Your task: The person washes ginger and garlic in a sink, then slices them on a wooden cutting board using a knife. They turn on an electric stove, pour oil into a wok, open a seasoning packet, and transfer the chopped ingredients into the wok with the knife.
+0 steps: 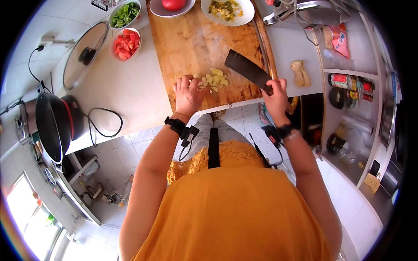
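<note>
In my right hand (276,99) is the handle of a dark, broad-bladed cleaver (244,68), held low above the right part of the wooden cutting board (174,48). The blade points up and to the left, apart from the food. My left hand (189,96) is at the board's front left, its fingers bent and a little apart. It is beside a small pile of pale yellow slices (214,79), which look like garlic or ginger. A few slices lie close to its fingertips; whether they touch is unclear.
At the board's far edge are a plate with a tomato (173,4) and a plate of chopped greens (226,12). Bowls of cut tomato (126,44) and green leaves (124,15) stand left. A glass lid (85,55), black pan (54,126) and ginger-like knob (300,74) flank the board.
</note>
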Available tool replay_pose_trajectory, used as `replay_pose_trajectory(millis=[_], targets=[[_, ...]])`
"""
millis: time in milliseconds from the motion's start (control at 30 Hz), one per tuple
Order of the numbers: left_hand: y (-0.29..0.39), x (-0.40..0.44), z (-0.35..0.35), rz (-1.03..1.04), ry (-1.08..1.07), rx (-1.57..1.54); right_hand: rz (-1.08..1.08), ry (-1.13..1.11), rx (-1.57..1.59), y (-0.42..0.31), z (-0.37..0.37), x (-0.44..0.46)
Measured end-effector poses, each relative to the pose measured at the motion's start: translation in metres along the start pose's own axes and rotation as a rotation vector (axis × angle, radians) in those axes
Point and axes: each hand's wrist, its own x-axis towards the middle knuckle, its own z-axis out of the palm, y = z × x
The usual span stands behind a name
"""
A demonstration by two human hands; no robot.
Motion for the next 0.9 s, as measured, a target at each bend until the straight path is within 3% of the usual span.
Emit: replay_pose_trajectory(millis=[133,467,667,733,900], targets=[[0.015,-0.002,-0.001,0.07,-0.155,0.06,-0.001,0.013,-0.089,0.005,0.023,0.009],[-0.001,0.005,0.003,-0.138,-0.051,-0.052,-0.043,-0.059,-0.035,0.0,0.039,0.007],[-0.002,0.003,-0.011,-0.136,0.0,-0.178,-0.007,-0.172,-0.299,-0.013,0.031,0.01],[-0.011,-0.002,-0.017,-0.142,0.039,-0.176,0.064,-0.321,-0.399,-0.014,0.025,0.013],[-0.035,-0.012,-0.032,-0.244,-0.013,-0.246,-0.044,-0.368,-0.255,-0.013,0.011,0.028]])
